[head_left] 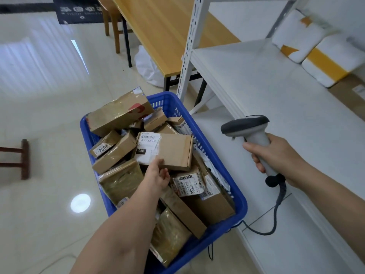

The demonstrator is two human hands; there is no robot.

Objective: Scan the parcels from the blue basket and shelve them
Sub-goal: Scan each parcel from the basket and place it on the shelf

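A blue basket (240,202) stands on the floor, piled with several cardboard parcels. My left hand (157,177) grips the near edge of a flat brown parcel (173,151) with a white label reading 060, held just above the pile. My right hand (276,155) holds a grey barcode scanner (248,127) by its handle, to the right of the basket, its head pointing left toward the parcel. The scanner's cable (276,210) hangs down toward the basket's near right corner.
A white metal shelf (276,91) fills the right side, with white and yellow padded parcels (316,56) at its back. A wooden table (167,32) and a chair stand behind the basket. A dark wooden stool (21,159) is at the left on the glossy floor.
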